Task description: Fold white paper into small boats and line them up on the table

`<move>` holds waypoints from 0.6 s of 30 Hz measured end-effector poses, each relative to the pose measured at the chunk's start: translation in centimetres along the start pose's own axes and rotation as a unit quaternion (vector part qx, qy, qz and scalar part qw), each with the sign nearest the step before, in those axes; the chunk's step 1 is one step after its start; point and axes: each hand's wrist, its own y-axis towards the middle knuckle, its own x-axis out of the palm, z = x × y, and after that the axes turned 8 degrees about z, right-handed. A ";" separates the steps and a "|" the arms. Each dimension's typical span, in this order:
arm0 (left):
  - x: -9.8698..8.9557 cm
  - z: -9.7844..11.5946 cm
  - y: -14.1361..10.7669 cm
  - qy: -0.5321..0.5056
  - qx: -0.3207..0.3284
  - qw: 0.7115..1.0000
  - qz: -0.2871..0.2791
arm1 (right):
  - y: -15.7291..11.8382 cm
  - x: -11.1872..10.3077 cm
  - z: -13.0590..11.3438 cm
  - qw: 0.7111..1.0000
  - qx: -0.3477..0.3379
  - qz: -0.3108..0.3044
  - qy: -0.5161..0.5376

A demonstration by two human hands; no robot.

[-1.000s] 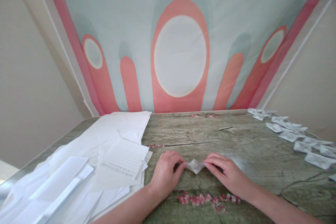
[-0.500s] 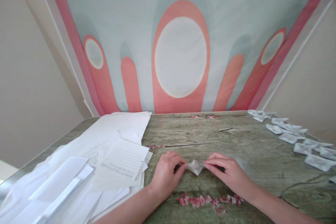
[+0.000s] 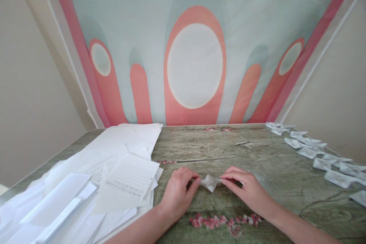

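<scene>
A small folded white paper piece with a raised point in its middle is stretched between both hands, just above or on the wood-patterned table. My left hand pinches its left tip between thumb and fingers. On the other side, my right hand pinches the right tip the same way. Whether the paper touches the table cannot be told.
Loose white sheets and a lined, written sheet cover the left side. Several folded paper boats line the right edge. A backdrop with coral shapes stands behind the table.
The whole view has shifted slightly, so the table and papers sit a little further left and lower. Both hands keep their pinch on the folded paper, which looks nearly the same.
</scene>
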 end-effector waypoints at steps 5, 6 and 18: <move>0.1 0.0 0.1 -0.001 -0.012 1.000 -0.002 | 0.0 0.0 -0.1 1.000 0.002 0.001 -0.002; 0.1 -0.1 0.2 -0.001 -0.016 1.000 -0.003 | 0.1 -0.1 -0.1 1.000 0.002 0.004 -0.004; 0.1 -0.2 0.3 -0.008 -0.033 0.999 -0.010 | 4.3 -8.8 2.4 0.987 0.007 0.064 -0.145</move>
